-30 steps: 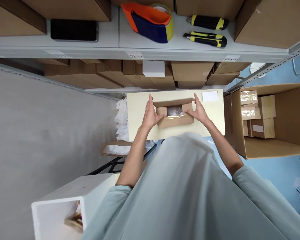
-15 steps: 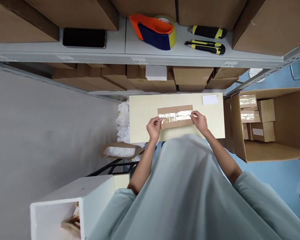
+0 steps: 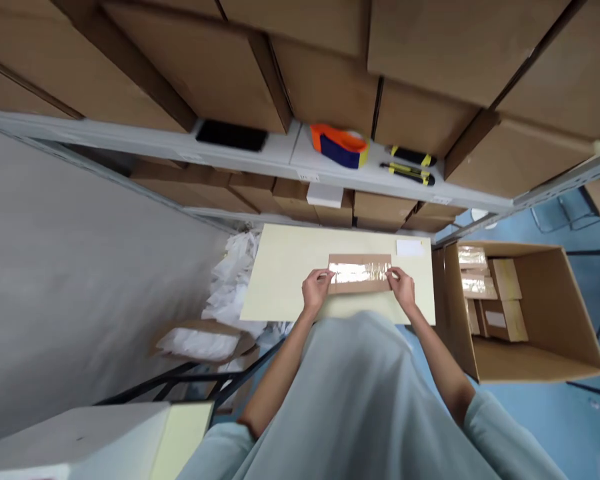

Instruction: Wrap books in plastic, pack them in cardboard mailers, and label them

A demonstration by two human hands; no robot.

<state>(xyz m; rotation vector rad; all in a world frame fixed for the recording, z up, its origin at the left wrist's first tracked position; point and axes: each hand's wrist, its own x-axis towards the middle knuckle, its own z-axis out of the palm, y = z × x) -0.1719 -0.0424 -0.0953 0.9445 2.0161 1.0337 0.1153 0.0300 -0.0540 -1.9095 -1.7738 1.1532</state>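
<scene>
A flat brown cardboard box (image 3: 360, 287) lies on the cream tabletop (image 3: 285, 267), with shiny clear tape (image 3: 357, 272) running along its middle. My left hand (image 3: 317, 289) is closed at the box's left end, thumb and fingers pinched at the tape's end. At the opposite end, my right hand (image 3: 403, 288) pinches the edge in the same way. Whether the fingers grip only the tape or the cardboard as well is too small to tell. A white label (image 3: 409, 248) rests beyond the right hand.
An open carton (image 3: 545, 360) with several taped boxes stands right of the table. On the shelf ahead are an orange and blue tape dispenser (image 3: 341, 148), cutters (image 3: 409, 173) and a black phone (image 3: 232, 135). White packing material (image 3: 230, 280) lies at the left.
My view has tilted up and turned, showing more shelf boxes. The box on the table sits straighter now, and both hands remain at its ends.
</scene>
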